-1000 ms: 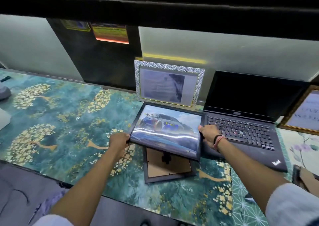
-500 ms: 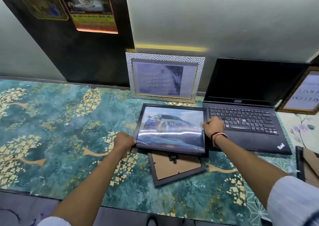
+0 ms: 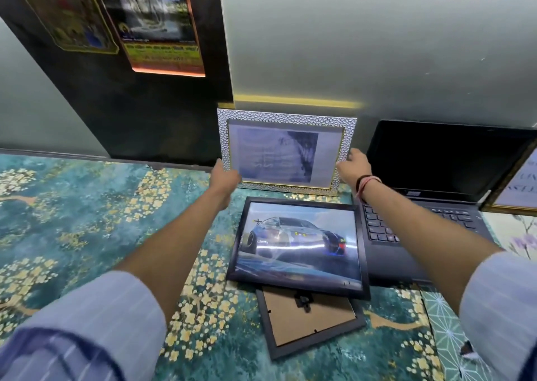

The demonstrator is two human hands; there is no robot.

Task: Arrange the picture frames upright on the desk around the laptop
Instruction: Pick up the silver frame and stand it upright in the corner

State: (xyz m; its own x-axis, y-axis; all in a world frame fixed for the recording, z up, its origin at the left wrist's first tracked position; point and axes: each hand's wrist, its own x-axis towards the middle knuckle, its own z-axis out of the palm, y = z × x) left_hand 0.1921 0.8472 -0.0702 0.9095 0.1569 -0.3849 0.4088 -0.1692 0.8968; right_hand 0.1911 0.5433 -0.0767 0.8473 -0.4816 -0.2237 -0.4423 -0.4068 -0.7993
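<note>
A silver pebbled frame [image 3: 286,117] stands upright against the wall, left of the open black laptop [image 3: 447,159]. My left hand [image 3: 225,177] grips its lower left edge and my right hand [image 3: 353,165] holds its right edge. A black frame with a car picture [image 3: 299,245] lies flat on the desk in front of it. That frame partly covers another black frame lying face down [image 3: 308,321], brown backing up. A gold-edged frame [image 3: 514,185] leans upright at the laptop's right.
The desk has a teal and gold floral cover [image 3: 87,220]. Posters [image 3: 154,23] hang on the dark wall panel at the upper left. A pale patterned mat [image 3: 444,348] lies at the lower right near the desk's edge.
Both hands let go of the car picture frame, which now lies flat on the desk. They reached forward to the silver frame and took hold of its two sides.
</note>
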